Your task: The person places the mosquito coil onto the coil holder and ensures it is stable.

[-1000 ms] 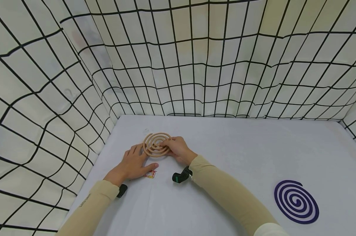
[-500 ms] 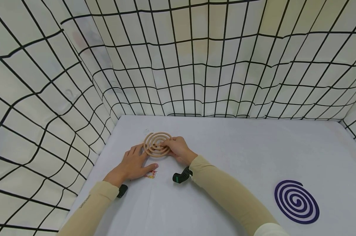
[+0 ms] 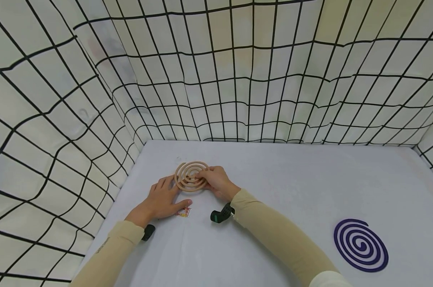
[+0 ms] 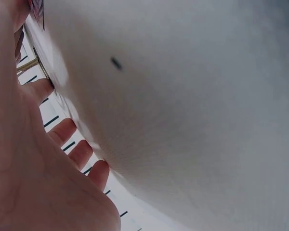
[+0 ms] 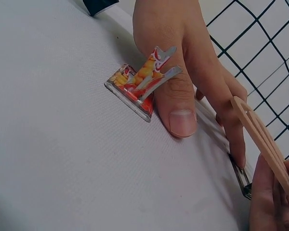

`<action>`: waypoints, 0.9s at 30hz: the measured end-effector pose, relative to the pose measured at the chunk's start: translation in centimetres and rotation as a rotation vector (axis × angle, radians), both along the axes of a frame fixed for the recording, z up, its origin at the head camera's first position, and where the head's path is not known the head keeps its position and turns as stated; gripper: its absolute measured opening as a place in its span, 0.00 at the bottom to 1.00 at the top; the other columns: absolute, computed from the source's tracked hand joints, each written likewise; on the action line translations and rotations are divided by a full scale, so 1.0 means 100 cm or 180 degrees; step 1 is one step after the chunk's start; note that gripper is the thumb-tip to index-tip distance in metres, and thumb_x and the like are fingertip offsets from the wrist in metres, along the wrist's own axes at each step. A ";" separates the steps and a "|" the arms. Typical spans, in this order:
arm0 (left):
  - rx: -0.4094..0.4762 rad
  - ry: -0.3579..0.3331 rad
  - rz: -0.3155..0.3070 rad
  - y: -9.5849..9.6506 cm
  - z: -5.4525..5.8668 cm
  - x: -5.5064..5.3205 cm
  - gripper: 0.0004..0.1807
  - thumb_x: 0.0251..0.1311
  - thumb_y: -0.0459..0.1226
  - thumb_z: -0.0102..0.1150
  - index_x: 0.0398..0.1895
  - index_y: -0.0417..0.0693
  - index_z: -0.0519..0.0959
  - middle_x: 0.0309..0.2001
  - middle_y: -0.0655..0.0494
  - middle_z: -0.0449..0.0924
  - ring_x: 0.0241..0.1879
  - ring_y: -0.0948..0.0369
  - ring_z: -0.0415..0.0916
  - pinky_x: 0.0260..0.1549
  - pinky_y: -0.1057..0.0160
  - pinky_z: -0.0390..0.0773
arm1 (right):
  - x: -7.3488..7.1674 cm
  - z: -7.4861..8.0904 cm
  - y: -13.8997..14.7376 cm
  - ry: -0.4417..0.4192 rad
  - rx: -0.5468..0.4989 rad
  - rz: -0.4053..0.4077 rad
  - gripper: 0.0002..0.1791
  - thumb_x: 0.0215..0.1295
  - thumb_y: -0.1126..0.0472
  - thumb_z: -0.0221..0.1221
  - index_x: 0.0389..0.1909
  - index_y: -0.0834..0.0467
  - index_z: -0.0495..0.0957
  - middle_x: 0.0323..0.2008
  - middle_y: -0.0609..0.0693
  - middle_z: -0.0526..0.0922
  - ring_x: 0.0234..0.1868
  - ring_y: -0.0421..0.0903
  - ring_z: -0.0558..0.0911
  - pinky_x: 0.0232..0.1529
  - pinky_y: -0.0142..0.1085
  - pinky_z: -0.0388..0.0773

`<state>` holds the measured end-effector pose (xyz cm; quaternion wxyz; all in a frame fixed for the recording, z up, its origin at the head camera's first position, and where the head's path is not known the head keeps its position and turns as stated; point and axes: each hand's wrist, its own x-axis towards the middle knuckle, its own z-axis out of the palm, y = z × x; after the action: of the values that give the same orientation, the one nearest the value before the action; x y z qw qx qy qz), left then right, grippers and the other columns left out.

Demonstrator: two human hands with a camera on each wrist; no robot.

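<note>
Pinches tan spiral coil point(image 5: 256, 134) in right hand point(image 3: 220, 183). Slants nearly edge-on, down-right, in right-wrist view. Spreads left hand point(image 3: 162, 202) on table point(image 3: 266, 235).

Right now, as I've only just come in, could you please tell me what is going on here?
A person's right hand holds the tan coil beside the left hand, which rests on the white table with a small metal piece at its index finger. A torn wrapper sits by the left thumb. The purple coil lies apart on the right, with neither hand near it.
</note>
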<state>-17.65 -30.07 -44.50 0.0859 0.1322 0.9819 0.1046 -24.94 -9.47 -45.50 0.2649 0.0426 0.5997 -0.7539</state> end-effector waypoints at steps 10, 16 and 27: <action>-0.0030 0.0017 -0.0020 0.001 0.000 0.000 0.49 0.68 0.67 0.51 0.81 0.44 0.60 0.80 0.36 0.53 0.79 0.37 0.51 0.72 0.31 0.56 | 0.001 -0.001 0.000 0.0021 0.0038 0.0031 0.21 0.70 0.65 0.62 0.59 0.70 0.75 0.45 0.57 0.87 0.35 0.39 0.88 0.42 0.31 0.86; -0.0040 0.0004 -0.0018 0.001 0.000 0.000 0.49 0.68 0.68 0.50 0.80 0.43 0.60 0.80 0.36 0.53 0.79 0.37 0.51 0.73 0.31 0.55 | 0.001 -0.001 0.000 0.0027 0.0019 0.0032 0.22 0.69 0.65 0.62 0.60 0.71 0.74 0.46 0.58 0.87 0.34 0.39 0.88 0.41 0.30 0.86; -0.0056 -0.0014 -0.0007 0.001 0.001 0.000 0.49 0.68 0.68 0.49 0.80 0.45 0.61 0.80 0.36 0.52 0.79 0.37 0.51 0.72 0.32 0.55 | 0.003 -0.001 -0.001 0.0073 0.0096 0.0041 0.20 0.69 0.64 0.63 0.58 0.69 0.77 0.49 0.58 0.87 0.39 0.40 0.89 0.45 0.32 0.87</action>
<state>-17.61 -29.92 -44.35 0.0893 0.1323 0.9825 0.0962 -24.68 -9.56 -45.57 0.2622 0.0341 0.6143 -0.7435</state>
